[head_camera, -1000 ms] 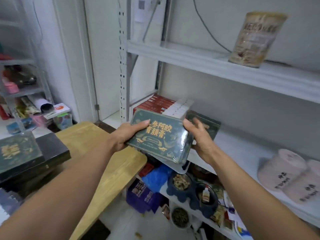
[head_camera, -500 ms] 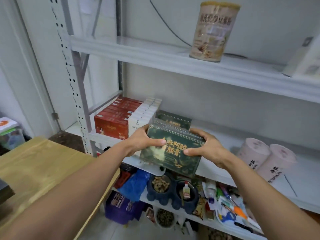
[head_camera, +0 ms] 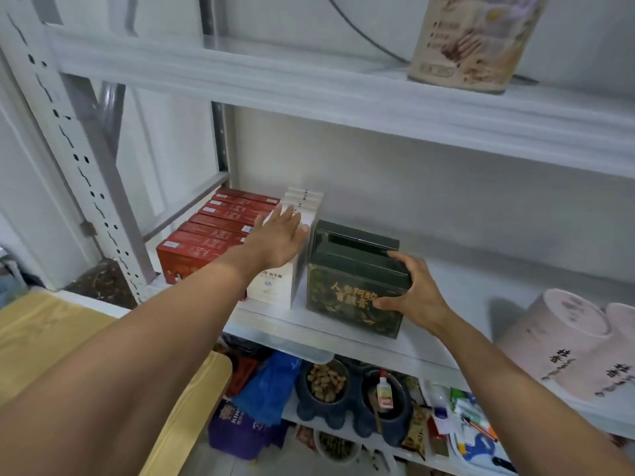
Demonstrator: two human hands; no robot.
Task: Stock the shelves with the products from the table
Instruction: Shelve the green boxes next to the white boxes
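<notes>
The green box (head_camera: 347,297) stands on the middle shelf (head_camera: 343,333) just beside the white boxes (head_camera: 275,286), the right hand (head_camera: 409,293) gripping its right edge with curled fingers (head_camera: 400,261), the left hand (head_camera: 280,237) flat and open over the white boxes, so it is best slid back squarely until flush.

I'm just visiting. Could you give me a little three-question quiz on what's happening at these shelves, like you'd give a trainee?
1. Fill in: the left hand, over the white boxes, holds ___.
2. Which hand grips the dark green box? A left hand, B right hand.
3. True or false: the dark green box stands on the shelf.
Key: 1 nothing; 2 B; 3 true.
</notes>
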